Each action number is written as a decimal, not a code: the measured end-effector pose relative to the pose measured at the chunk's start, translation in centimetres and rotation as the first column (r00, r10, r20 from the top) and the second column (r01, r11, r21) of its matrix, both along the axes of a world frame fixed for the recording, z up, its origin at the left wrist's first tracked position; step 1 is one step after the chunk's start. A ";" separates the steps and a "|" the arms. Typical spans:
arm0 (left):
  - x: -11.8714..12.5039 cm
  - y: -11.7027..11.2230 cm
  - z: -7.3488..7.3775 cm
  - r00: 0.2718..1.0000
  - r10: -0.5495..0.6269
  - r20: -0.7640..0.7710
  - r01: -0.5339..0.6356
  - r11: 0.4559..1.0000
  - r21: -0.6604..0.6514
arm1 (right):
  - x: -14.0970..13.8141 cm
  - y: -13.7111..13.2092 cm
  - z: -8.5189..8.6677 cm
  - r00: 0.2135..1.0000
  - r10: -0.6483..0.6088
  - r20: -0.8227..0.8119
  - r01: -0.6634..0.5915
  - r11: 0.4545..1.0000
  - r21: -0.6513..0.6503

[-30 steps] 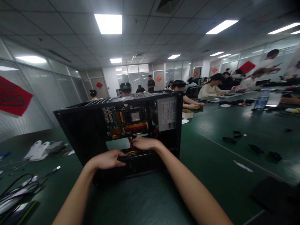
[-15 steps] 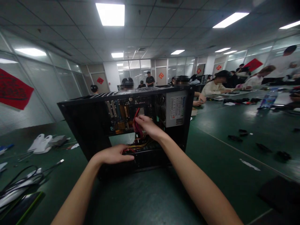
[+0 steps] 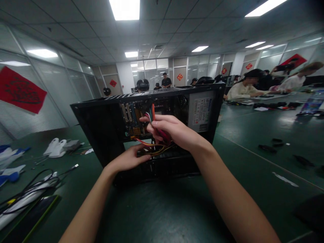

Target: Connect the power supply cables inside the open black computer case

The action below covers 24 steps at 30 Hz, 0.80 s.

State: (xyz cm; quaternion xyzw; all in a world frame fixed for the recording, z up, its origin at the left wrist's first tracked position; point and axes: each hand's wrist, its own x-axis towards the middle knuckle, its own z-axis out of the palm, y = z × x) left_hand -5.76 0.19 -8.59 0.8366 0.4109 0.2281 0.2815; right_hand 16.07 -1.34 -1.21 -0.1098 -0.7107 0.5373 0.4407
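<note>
Your right hand [image 3: 174, 131] pinches the wires [image 3: 153, 116] inside the open case [image 3: 101, 125] on the table [image 3: 157, 209], while your left hand [image 3: 130, 158] presses the lower cables [image 3: 149, 145], fingers closed.

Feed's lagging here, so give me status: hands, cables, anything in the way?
Right hand shut on cable bundle, lifted inside open computer case. Left hand on lower wires. Power supply beside; nothing blocking.

Single head-worn camera, facing forward and slightly down along both forearms, close to the open computer case [image 3: 106, 128] on the green table [image 3: 253, 175], wide-angle, ceiling and far room in frame, no second view.
</note>
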 end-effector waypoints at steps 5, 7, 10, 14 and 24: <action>0.4 -2.6 2.4 0.969 -0.002 0.247 -0.008 0.999 0.039 | 0.0 0.0 -0.1 0.984 -0.135 0.119 0.117 0.982 0.149; 0.6 -3.8 3.5 0.928 0.030 0.372 -0.048 0.998 0.039 | 0.0 0.2 -0.3 0.973 -0.155 0.174 0.117 0.970 0.211; 1.0 -5.0 4.7 0.884 0.070 0.462 -0.112 0.992 0.063 | -0.1 0.3 -0.5 0.967 -0.153 0.206 0.102 0.966 0.239; 1.2 -5.1 5.2 0.869 0.139 0.475 -0.234 0.961 0.146 | -0.3 0.0 -0.6 0.963 -0.183 0.199 0.136 0.964 0.230; 1.1 -5.3 5.4 0.897 0.114 0.427 -0.230 0.946 0.230 | -1.6 0.4 -1.9 0.961 -0.173 0.217 0.124 0.967 0.225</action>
